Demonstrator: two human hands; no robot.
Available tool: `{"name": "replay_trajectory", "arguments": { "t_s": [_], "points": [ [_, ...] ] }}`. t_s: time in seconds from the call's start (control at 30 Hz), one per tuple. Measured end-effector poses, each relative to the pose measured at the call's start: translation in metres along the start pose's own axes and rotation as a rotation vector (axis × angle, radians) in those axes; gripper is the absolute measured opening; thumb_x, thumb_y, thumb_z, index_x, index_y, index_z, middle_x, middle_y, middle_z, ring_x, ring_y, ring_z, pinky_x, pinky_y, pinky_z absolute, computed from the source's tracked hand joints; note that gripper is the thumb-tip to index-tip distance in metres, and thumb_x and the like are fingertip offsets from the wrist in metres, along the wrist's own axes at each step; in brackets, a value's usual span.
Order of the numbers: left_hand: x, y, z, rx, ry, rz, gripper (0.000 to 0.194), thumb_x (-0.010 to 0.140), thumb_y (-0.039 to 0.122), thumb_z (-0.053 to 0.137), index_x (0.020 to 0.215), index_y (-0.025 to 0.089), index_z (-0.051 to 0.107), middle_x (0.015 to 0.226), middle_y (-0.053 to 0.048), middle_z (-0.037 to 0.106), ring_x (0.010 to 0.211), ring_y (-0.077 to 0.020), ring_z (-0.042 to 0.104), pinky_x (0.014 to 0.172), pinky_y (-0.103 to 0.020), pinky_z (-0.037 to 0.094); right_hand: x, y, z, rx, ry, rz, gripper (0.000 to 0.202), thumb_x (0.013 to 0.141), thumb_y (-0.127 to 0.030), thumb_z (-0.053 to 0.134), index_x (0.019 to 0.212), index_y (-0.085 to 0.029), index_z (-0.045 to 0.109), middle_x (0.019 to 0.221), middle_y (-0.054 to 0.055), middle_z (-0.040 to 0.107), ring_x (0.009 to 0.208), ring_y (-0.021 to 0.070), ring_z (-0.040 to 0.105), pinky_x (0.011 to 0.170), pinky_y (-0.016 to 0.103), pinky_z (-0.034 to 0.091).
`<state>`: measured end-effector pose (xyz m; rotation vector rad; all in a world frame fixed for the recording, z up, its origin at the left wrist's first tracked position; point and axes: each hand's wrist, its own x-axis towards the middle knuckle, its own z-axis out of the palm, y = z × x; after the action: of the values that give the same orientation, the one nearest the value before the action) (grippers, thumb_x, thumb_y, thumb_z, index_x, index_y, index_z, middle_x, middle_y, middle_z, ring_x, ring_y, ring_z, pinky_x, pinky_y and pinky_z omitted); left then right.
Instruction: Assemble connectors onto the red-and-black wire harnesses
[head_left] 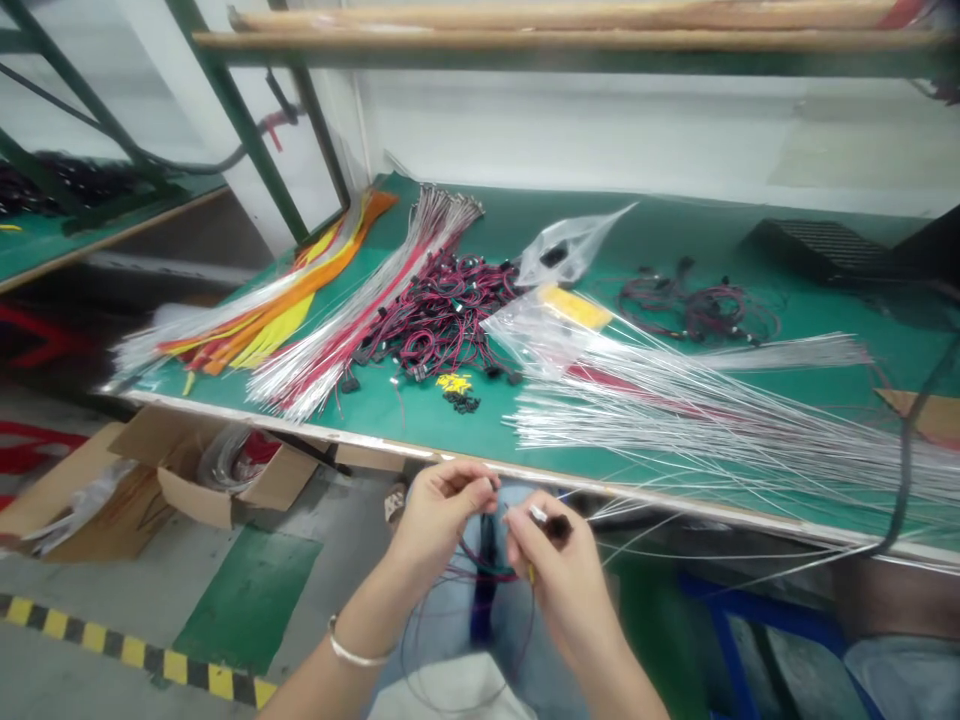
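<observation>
Just off the front edge of the green-topped bench (480, 432), my left hand (444, 510) pinches a small dark piece between thumb and fingers. Close on its right, my right hand (553, 560) is closed round a dark connector (556, 527) with a white part beside it. Thin dark and red wires (480, 572) hang in loops below both hands, over my lap. On the bench beyond lie small yellow pieces (454, 383), small black pieces (461, 402) and a tangled pile of red-black wires with connectors (442, 310).
Bundles of white and red wires (360, 300) and orange-yellow wires (300, 290) lie at the left. Long white wires (712, 420) spread rightward past the front edge. Clear bags (574, 250) lie mid-bench. Open cardboard boxes (199, 500) stand below left; a blue stool (772, 620) is below right.
</observation>
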<state>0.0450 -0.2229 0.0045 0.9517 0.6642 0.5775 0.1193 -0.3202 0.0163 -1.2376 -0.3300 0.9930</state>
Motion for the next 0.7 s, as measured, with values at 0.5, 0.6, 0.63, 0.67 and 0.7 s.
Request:
{"name": "replay_trajectory", "arguments": {
  "t_s": [0.5, 0.6, 0.63, 0.67, 0.7],
  "points": [
    [-0.017, -0.005, 0.007, -0.041, -0.005, 0.061, 0.013, 0.066, 0.023, 0.073, 0.071, 0.014, 0.065, 0.067, 0.000, 0.062, 0.061, -0.0083, 0.055, 0.060, -0.018, 0.046, -0.007, -0.001, -0.003, -0.178, 0.008, -0.122, 0.033, 0.076, -0.037, 0.063, 0.057, -0.015, 0.047, 0.049, -0.003, 0.045, 0.045, 0.0057, 0.033, 0.046, 0.020, 0.024],
    [-0.017, 0.003, 0.000, 0.266, -0.014, 0.212, 0.007, 0.068, 0.019, 0.069, 0.070, 0.013, 0.065, 0.070, -0.002, 0.065, 0.067, -0.0111, 0.058, 0.064, -0.020, 0.045, -0.007, -0.004, -0.004, -0.184, -0.015, -0.093, 0.034, 0.075, -0.039, 0.064, 0.058, -0.015, 0.048, 0.048, -0.002, 0.047, 0.045, 0.0060, 0.034, 0.046, 0.020, 0.024],
    [-0.017, 0.004, -0.001, 0.324, -0.039, 0.241, 0.006, 0.070, 0.018, 0.067, 0.072, 0.013, 0.065, 0.073, -0.002, 0.065, 0.069, -0.0116, 0.058, 0.066, -0.020, 0.046, -0.007, -0.004, -0.004, -0.192, -0.034, -0.083, 0.034, 0.075, -0.040, 0.063, 0.059, -0.014, 0.049, 0.048, -0.002, 0.048, 0.045, 0.0059, 0.034, 0.046, 0.020, 0.023],
    [-0.016, 0.006, -0.002, 0.350, -0.067, 0.258, 0.007, 0.071, 0.017, 0.066, 0.076, 0.014, 0.064, 0.075, -0.002, 0.064, 0.071, -0.0117, 0.058, 0.067, -0.020, 0.046, -0.006, -0.003, -0.005, -0.191, -0.049, -0.068, 0.034, 0.075, -0.041, 0.064, 0.060, -0.014, 0.050, 0.048, -0.001, 0.050, 0.045, 0.0057, 0.034, 0.045, 0.020, 0.022],
    [-0.016, 0.007, -0.003, 0.357, -0.094, 0.260, 0.010, 0.071, 0.016, 0.065, 0.081, 0.015, 0.062, 0.075, -0.001, 0.064, 0.071, -0.0116, 0.059, 0.068, -0.020, 0.045, -0.005, -0.002, -0.007, -0.176, -0.060, -0.044, 0.034, 0.074, -0.042, 0.064, 0.063, -0.014, 0.050, 0.050, 0.000, 0.052, 0.044, 0.0054, 0.034, 0.044, 0.019, 0.021]
  ]
}}
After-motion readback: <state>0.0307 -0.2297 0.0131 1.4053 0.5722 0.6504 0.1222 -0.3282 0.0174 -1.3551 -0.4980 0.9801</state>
